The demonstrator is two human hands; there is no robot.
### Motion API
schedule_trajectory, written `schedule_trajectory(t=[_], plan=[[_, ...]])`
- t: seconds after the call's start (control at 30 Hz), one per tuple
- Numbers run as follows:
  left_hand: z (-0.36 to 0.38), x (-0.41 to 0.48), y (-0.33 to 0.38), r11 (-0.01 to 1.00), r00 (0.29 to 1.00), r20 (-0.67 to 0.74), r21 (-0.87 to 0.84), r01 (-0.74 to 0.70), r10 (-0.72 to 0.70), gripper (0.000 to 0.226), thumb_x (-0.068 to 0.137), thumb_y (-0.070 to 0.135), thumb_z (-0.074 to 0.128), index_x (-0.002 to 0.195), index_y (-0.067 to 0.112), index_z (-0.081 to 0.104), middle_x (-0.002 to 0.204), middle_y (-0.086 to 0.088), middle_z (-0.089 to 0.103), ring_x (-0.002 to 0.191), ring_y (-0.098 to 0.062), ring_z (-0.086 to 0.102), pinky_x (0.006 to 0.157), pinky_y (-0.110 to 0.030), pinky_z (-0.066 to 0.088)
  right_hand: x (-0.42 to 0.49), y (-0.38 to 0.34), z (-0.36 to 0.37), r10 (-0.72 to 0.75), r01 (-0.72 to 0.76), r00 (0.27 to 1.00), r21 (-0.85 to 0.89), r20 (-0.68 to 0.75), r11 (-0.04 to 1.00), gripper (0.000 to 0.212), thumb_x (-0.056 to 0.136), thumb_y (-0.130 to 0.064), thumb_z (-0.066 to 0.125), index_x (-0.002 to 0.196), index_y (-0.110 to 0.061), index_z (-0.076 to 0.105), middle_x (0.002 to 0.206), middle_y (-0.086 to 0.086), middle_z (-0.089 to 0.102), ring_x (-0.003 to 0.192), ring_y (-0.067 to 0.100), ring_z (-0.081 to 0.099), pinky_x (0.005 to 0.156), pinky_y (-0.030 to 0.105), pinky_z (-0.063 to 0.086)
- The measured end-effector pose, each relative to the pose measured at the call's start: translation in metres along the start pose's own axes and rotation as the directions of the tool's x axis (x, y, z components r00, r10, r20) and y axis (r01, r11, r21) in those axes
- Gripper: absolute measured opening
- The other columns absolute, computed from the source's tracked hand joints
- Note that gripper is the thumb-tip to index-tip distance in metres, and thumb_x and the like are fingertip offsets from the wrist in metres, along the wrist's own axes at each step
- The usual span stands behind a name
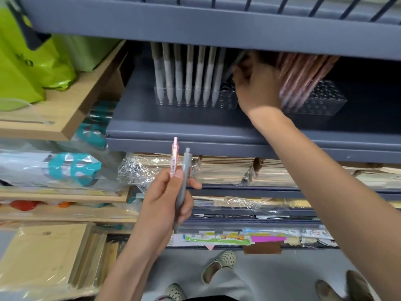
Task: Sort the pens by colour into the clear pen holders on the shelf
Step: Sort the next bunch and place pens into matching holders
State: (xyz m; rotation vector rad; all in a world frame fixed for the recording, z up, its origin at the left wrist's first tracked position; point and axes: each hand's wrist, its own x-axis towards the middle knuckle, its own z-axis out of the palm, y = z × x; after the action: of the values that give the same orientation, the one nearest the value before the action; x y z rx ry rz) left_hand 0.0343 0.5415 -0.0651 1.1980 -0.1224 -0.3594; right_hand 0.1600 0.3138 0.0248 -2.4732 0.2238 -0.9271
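— What are your fingers on?

— My right fingers (239,80) are curled round a third pen (236,61). It's blurred, but grey by the look. It slants down toward the free holes at the right end of the left holder (227,101).

— And the other side?

— My left fingers (194,183) grip a pink pen (174,157) and a grey pen (184,183) side by side, upright, low in front of the shelf (195,127).

— So which step is this?

— Placing a grey one, I'd say. The grey row (188,72) stands in the left holder, and the pink bunch (299,79) leans in the right holder (325,101), just beside my hand.

— What does the next move need?

— The tip has to line up over one empty hole and go straight down without nudging the neighbours. Then I take the next pen from my left fingers.
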Motion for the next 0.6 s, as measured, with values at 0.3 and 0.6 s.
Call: schedule_trajectory(t=[0.3,0.6], plan=[[-0.011,0.001,-0.003,0.997,1.000,-0.019,0.078,-0.008,0.010,0.038,0.086,0.041,0.061,0.101,0.007,0.065,0.101,-0.010,0.076,0.045,-0.014,0.052,0.044,-0.023,0.046,0.021,-0.012,-0.001,-0.012,0.047,0.987,-0.215,0.162,0.975,0.042,0.095,-0.018,0.048,0.135,-0.007,0.049,0.136,0.017,0.053,0.126,0.034,0.045,0.095,0.030,0.033],[-0.014,-0.002,-0.002,1.000,0.998,-0.065,0.025,-0.019,0.020,0.040,0.092,0.039,0.055,0.094,-0.001,0.062,0.077,-0.009,0.064,0.040,-0.011,0.033,0.035,-0.018,0.028,0.012,-0.012,-0.009,0.074,-0.059,0.990,-0.121,0.121,0.991,0.037,0.093,-0.024,0.053,0.129,-0.016,0.057,0.114,0.009,0.068,0.109,0.028,0.060,0.082,0.025,0.039]])
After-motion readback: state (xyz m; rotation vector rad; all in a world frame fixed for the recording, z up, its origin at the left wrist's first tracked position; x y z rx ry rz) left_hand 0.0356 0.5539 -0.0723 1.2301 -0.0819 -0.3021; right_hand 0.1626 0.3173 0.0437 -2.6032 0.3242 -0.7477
